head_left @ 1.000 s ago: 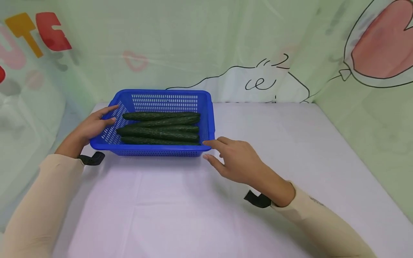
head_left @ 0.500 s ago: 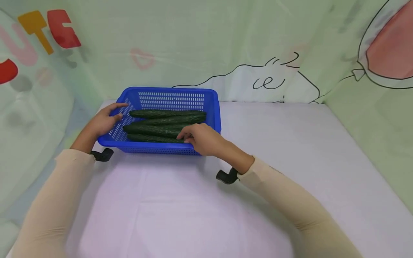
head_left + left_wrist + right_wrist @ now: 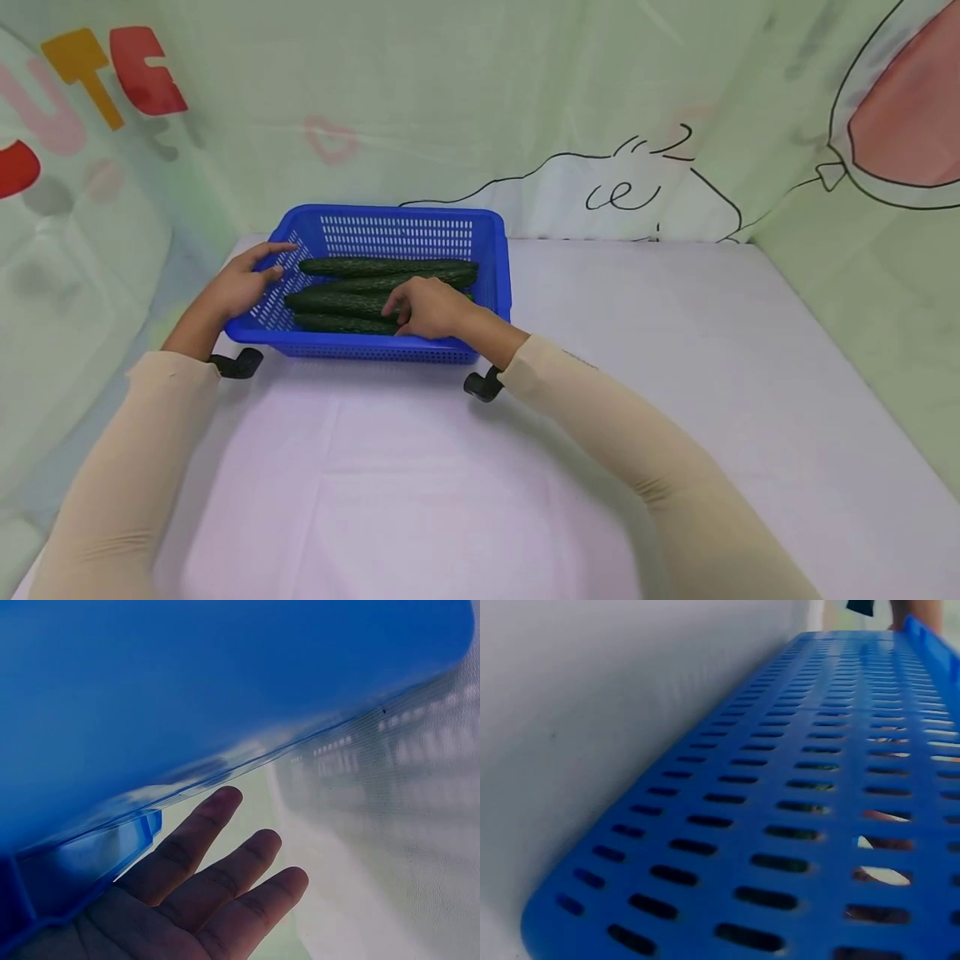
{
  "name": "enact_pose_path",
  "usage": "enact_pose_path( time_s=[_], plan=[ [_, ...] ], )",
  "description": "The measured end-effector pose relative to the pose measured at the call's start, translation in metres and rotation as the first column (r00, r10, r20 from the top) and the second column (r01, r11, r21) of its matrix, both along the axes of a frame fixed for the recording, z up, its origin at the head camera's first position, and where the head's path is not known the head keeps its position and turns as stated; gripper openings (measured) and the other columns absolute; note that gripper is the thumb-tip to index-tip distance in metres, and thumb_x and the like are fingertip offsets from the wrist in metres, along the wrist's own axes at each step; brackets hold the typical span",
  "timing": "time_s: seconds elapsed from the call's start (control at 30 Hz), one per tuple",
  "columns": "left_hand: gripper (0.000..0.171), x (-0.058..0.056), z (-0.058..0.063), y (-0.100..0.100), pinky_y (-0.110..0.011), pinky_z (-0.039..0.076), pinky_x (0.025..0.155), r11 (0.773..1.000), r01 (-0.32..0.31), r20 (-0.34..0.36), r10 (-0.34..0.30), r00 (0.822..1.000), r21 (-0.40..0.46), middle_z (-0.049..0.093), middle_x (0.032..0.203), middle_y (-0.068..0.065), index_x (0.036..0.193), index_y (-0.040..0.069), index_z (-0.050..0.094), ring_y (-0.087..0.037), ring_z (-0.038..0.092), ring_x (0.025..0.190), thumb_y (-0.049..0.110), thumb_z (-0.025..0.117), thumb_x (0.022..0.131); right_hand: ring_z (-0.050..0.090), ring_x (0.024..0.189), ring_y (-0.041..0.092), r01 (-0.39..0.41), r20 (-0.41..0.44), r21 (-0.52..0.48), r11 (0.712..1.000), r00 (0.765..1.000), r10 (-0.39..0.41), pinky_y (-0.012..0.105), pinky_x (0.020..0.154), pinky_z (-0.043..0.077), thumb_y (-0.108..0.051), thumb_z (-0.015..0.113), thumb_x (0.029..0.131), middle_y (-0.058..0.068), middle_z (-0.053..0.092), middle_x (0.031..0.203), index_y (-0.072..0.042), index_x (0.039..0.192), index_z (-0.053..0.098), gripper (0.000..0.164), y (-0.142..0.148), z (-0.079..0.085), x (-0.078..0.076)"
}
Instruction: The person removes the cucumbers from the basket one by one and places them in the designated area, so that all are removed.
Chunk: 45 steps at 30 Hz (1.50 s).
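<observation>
A blue perforated plastic basket stands at the back left of the table, with several long dark-green cucumbers lying lengthwise in it. My left hand is at the basket's left end, index finger and thumb over the rim. In the left wrist view, three of its fingers extend straight outside, below the blue rim. My right hand reaches over the near rim, fingers bent down onto the front cucumbers. Whether it grips one is hidden. Slots in the basket wall fill the right wrist view, masking that hand.
A white cloth covers the table. Behind it hangs a pale-green curtain with printed drawings and letters. Black straps with small mounts are on both wrists.
My right hand has moved left from the basket's near right corner, over the rim and onto the cucumbers. The left hand stays at the left end. The head view has shifted slightly.
</observation>
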<state>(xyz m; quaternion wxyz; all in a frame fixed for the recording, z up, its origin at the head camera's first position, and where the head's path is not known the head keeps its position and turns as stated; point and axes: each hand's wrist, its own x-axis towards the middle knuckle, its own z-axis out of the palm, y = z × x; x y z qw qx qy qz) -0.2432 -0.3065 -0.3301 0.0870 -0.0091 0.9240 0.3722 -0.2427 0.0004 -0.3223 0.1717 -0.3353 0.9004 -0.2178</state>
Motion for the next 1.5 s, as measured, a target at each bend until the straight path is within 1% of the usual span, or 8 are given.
enact_pose_path(
  time_s=[0.1,0.2,0.43,0.63,0.8,1.2,1.4,1.5],
  plan=[
    [0.051,-0.001,-0.001,0.001,-0.068,0.026,0.11,1.0,0.003,0.003,-0.003,1.0,0.004,0.012,0.163,-0.025,0.157,0.021,0.026,-0.051,0.03,0.14,0.024,0.034,0.107,0.066,0.102,0.02,0.006,0.01,0.031,1.0,1.0,-0.006,0.034,0.089,0.053,-0.013,0.071,0.09,0.007,0.072,0.111,-0.016,0.123,0.069,0.033,0.0,-0.003,-0.002],
    [0.051,0.0,-0.002,0.001,-0.068,0.026,0.11,1.0,0.002,0.0,-0.002,1.0,0.002,0.011,0.163,-0.024,0.157,0.022,0.026,-0.052,0.029,0.141,0.025,0.034,0.107,0.066,0.103,0.02,0.0,0.013,0.047,0.999,1.0,-0.001,0.034,0.089,0.053,-0.013,0.071,0.09,0.007,0.072,0.112,-0.015,0.123,0.069,0.032,0.0,-0.005,-0.003],
    [0.051,0.004,-0.002,0.0,-0.069,0.023,0.11,1.0,-0.006,-0.012,0.006,1.0,0.007,0.009,0.164,-0.023,0.157,0.022,0.026,-0.053,0.025,0.143,0.027,0.033,0.107,0.065,0.097,0.019,-0.003,0.032,0.06,0.998,0.999,0.001,0.032,0.085,0.053,-0.014,0.071,0.091,0.006,0.072,0.108,-0.013,0.12,0.071,0.03,-0.002,-0.004,-0.004],
    [0.051,0.006,0.0,0.001,-0.072,0.021,0.11,1.0,-0.019,-0.005,0.019,1.0,-0.001,0.007,0.164,-0.023,0.157,0.022,0.025,-0.054,0.021,0.144,0.027,0.033,0.107,0.067,0.107,0.02,-0.009,0.027,0.103,0.995,1.0,0.006,0.035,0.093,0.053,-0.02,0.07,0.091,0.004,0.073,0.114,-0.012,0.11,0.076,0.022,-0.002,-0.004,-0.004],
    [0.05,0.006,0.0,0.003,-0.072,0.021,0.11,1.0,-0.021,-0.006,0.021,1.0,-0.007,0.008,0.164,-0.024,0.157,0.022,0.025,-0.054,0.023,0.143,0.026,0.033,0.107,0.067,0.111,0.02,-0.01,0.027,0.116,0.993,1.0,0.007,0.036,0.095,0.053,-0.02,0.07,0.092,0.005,0.073,0.116,-0.012,0.109,0.077,0.021,-0.002,-0.005,-0.004],
    [0.05,0.004,-0.001,0.002,-0.072,0.019,0.11,1.0,-0.009,-0.018,0.009,1.0,-0.014,0.007,0.164,-0.024,0.157,0.022,0.026,-0.054,0.02,0.144,0.027,0.033,0.107,0.067,0.107,0.022,-0.068,0.073,0.095,0.993,0.995,0.061,0.034,0.093,0.053,-0.013,0.065,0.093,0.008,0.073,0.115,-0.007,0.109,0.075,0.02,0.001,-0.007,-0.011],
    [0.051,0.005,-0.001,0.004,-0.072,0.02,0.11,1.0,-0.011,-0.015,0.011,1.0,-0.006,0.006,0.164,-0.023,0.157,0.021,0.026,-0.054,0.019,0.144,0.027,0.033,0.107,0.067,0.106,0.021,-0.073,0.084,0.08,0.994,0.994,0.066,0.033,0.09,0.053,-0.011,0.065,0.093,0.008,0.073,0.115,-0.008,0.109,0.076,0.02,0.003,-0.007,-0.012],
    [0.051,0.005,0.0,0.005,-0.072,0.021,0.109,1.0,-0.012,-0.014,0.012,1.0,-0.006,0.006,0.164,-0.023,0.157,0.021,0.026,-0.054,0.021,0.144,0.027,0.033,0.107,0.066,0.103,0.02,-0.063,0.1,0.059,0.996,0.993,0.057,0.032,0.088,0.053,-0.011,0.065,0.093,0.008,0.073,0.114,-0.009,0.108,0.075,0.019,0.005,-0.007,-0.011]
  ],
)
